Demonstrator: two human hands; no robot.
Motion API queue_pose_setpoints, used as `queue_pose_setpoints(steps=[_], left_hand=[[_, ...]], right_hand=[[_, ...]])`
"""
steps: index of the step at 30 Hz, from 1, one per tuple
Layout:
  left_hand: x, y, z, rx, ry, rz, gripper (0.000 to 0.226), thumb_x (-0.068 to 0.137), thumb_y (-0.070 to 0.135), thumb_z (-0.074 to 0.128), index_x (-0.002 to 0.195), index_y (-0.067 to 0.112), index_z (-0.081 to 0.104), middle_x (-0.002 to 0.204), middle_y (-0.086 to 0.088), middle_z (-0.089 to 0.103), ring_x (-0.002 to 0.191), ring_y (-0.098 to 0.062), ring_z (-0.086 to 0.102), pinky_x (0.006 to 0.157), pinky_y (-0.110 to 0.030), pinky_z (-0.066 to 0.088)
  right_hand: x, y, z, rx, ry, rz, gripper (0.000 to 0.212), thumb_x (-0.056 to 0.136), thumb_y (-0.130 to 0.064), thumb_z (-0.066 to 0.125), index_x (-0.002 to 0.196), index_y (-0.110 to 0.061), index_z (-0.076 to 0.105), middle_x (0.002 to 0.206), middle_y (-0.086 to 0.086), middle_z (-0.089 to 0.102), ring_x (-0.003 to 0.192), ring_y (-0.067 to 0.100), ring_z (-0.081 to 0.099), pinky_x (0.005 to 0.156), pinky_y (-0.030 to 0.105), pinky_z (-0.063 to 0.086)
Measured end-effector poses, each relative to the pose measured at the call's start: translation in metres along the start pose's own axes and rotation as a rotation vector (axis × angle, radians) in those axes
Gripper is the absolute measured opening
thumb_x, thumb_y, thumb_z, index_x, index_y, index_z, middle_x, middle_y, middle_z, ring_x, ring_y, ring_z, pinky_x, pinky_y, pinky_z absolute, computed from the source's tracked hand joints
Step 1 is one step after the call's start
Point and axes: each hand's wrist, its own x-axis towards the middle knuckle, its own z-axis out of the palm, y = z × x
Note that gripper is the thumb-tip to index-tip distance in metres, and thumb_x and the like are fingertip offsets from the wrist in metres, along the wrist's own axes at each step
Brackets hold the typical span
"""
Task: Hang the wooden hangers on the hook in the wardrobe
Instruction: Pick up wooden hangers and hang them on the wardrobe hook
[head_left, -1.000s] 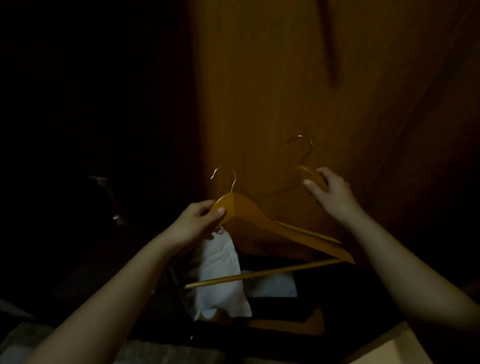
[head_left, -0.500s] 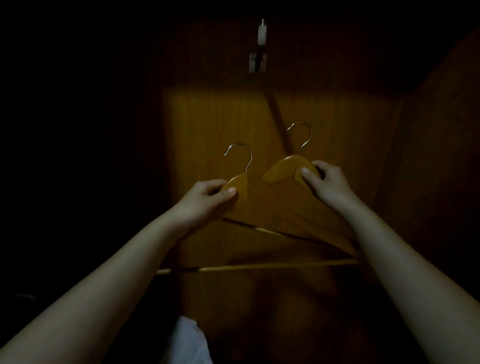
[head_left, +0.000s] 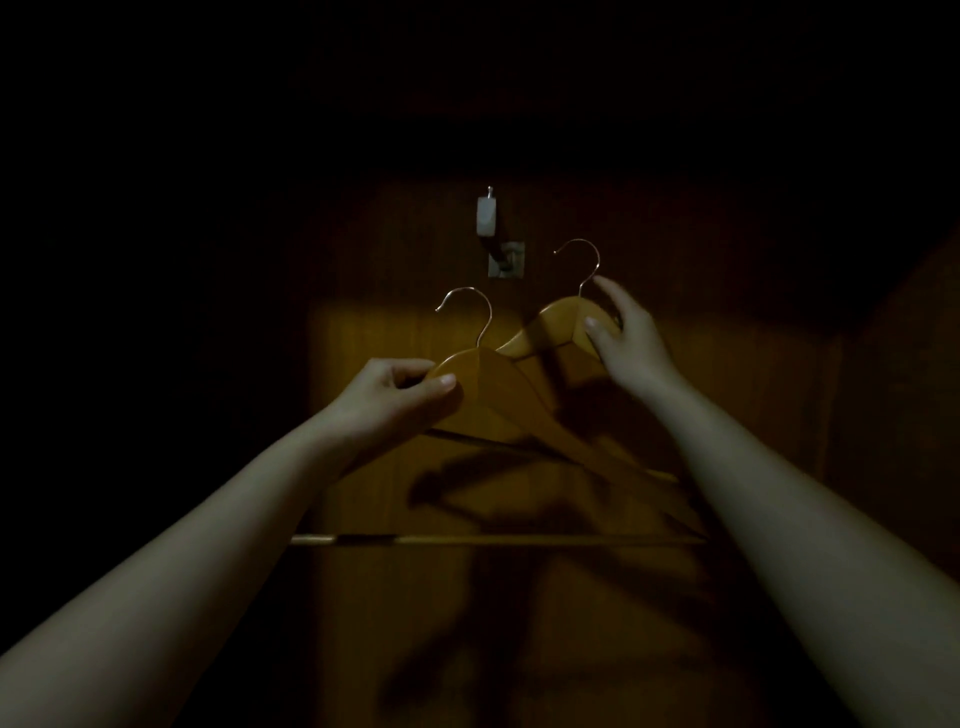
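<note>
- Head view showed a very dark wardrobe interior; only a central strip of the wooden back panel (head_left: 675, 395) was lit, and everything to the left and above faded into black.
- The far right side panel was barely visible as a dim brown plane; the wardrobe floor could not be made out.
- Two wooden hangers were raised in front of the panel, each with a thin metal hook on top.
- The left hand (head_left: 400, 395) was clamped on the peak of the nearer hanger (head_left: 498, 395), thumb in front and fingers curled behind.
- The right hand (head_left: 626, 343) gripped the peak of the farther hanger (head_left: 558, 325), thumb on its front face and fingertips over its top edge.
- The nearer hanger's right arm crossed in front of the farther one; their lower right ends blurred together and were hard to separate.
- One horizontal bar (head_left: 519, 540) of a hanger ran between the forearms, its left end fading into shadow.
- One wall hook (head_left: 491, 221), pale with a small metal mounting plate below it, sat on the panel above and between the two hanger hooks.
- Neither hanger hook touched the wall hook; the right one was just beside the plate, the left one lower.
- Open panel surrounded the wall hook on all sides.
- Both forearms were cut off at the bottom corners of the frame.
- Soft shadows of arms and hangers lay across the lower panel.
</note>
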Motion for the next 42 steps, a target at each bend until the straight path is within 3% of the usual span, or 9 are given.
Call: queue_pose_setpoints(steps=[8, 11, 15, 20, 23, 30, 34, 37, 42], left_hand=[[0.019, -0.019, -0.008, -0.03, 0.039, 0.01, 0.028, 0.092, 0.019, 0.051, 0.102, -0.005, 0.063, 0.092, -0.029, 0.062, 0.074, -0.016, 0.061, 0.057, -0.015, 0.046], [0.023, -0.021, -0.014, -0.018, 0.057, 0.021, 0.03, 0.092, 0.018, 0.051, 0.101, -0.008, 0.062, 0.093, -0.026, 0.06, 0.078, -0.022, 0.057, 0.056, -0.014, 0.046], [0.027, -0.024, -0.022, 0.01, 0.044, 0.011, 0.029, 0.09, 0.026, 0.053, 0.095, -0.001, 0.065, 0.087, -0.02, 0.062, 0.069, -0.026, 0.055, 0.054, -0.028, 0.041], [0.029, -0.028, -0.021, 0.016, 0.059, 0.017, 0.025, 0.093, 0.021, 0.05, 0.101, 0.004, 0.065, 0.088, -0.005, 0.066, 0.064, 0.002, 0.063, 0.052, -0.008, 0.046], [0.028, -0.028, -0.02, 0.026, 0.05, 0.028, 0.028, 0.092, 0.022, 0.05, 0.101, -0.001, 0.064, 0.088, -0.009, 0.064, 0.069, -0.004, 0.062, 0.057, -0.01, 0.047], [0.024, -0.025, -0.015, 0.023, 0.026, 0.067, 0.028, 0.091, 0.021, 0.051, 0.102, -0.001, 0.064, 0.1, -0.024, 0.064, 0.078, -0.015, 0.062, 0.06, -0.012, 0.049], [0.021, -0.023, -0.01, 0.007, -0.01, 0.084, 0.026, 0.091, 0.02, 0.051, 0.099, -0.001, 0.065, 0.099, -0.026, 0.064, 0.081, -0.02, 0.062, 0.063, -0.016, 0.049], [0.021, -0.021, -0.004, 0.021, -0.056, 0.088, 0.024, 0.091, 0.022, 0.052, 0.099, 0.004, 0.066, 0.096, -0.017, 0.066, 0.08, -0.016, 0.064, 0.064, -0.016, 0.049], [0.03, -0.018, 0.008, -0.032, -0.105, 0.079, 0.022, 0.092, 0.022, 0.052, 0.099, 0.007, 0.066, 0.09, -0.006, 0.068, 0.081, -0.012, 0.067, 0.069, -0.021, 0.053]], right_hand=[[0.05, -0.005, 0.041, -0.142, -0.003, -0.04, 0.053, 0.096, -0.02, 0.046, 0.145, -0.026, 0.027, 0.149, 0.006, 0.037, 0.139, 0.028, 0.029, 0.114, 0.048, 0.017], [0.061, -0.002, 0.052, -0.135, -0.004, -0.019, 0.051, 0.096, -0.019, 0.045, 0.145, -0.022, 0.029, 0.149, 0.007, 0.037, 0.14, 0.027, 0.029, 0.115, 0.047, 0.02], [0.069, 0.008, 0.068, -0.175, -0.098, 0.008, 0.049, 0.099, -0.01, 0.035, 0.145, -0.022, 0.026, 0.149, 0.011, 0.035, 0.138, 0.03, 0.03, 0.114, 0.049, 0.024], [0.071, 0.015, 0.078, -0.26, -0.162, 0.042, 0.04, 0.098, -0.016, 0.038, 0.137, -0.013, 0.04, 0.137, 0.017, 0.045, 0.129, 0.032, 0.041, 0.108, 0.047, 0.033], [0.068, 0.013, 0.082, -0.255, -0.121, -0.001, 0.034, 0.096, -0.022, 0.044, 0.128, -0.01, 0.049, 0.126, 0.017, 0.053, 0.12, 0.031, 0.049, 0.103, 0.049, 0.038], [0.048, 0.016, 0.069, -0.201, -0.145, -0.077, 0.046, 0.091, -0.025, 0.042, 0.137, -0.023, 0.039, 0.135, 0.021, 0.044, 0.121, 0.041, 0.045, 0.1, 0.055, 0.041], [0.004, 0.005, 0.044, -0.155, -0.219, -0.133, 0.041, 0.094, -0.024, 0.049, 0.134, -0.014, 0.045, 0.128, 0.005, 0.045, 0.121, 0.026, 0.045, 0.101, 0.04, 0.042], [-0.035, -0.006, 0.029, -0.073, -0.37, -0.174, 0.049, 0.093, -0.038, 0.045, 0.14, -0.027, 0.036, 0.138, -0.004, 0.038, 0.128, 0.017, 0.04, 0.105, 0.039, 0.038], [-0.073, -0.015, 0.022, -0.228, -0.402, -0.252, 0.083, 0.082, -0.04, 0.063, 0.146, -0.04, 0.01, 0.142, -0.009, 0.034, 0.127, 0.011, 0.038, 0.106, 0.037, 0.038]])
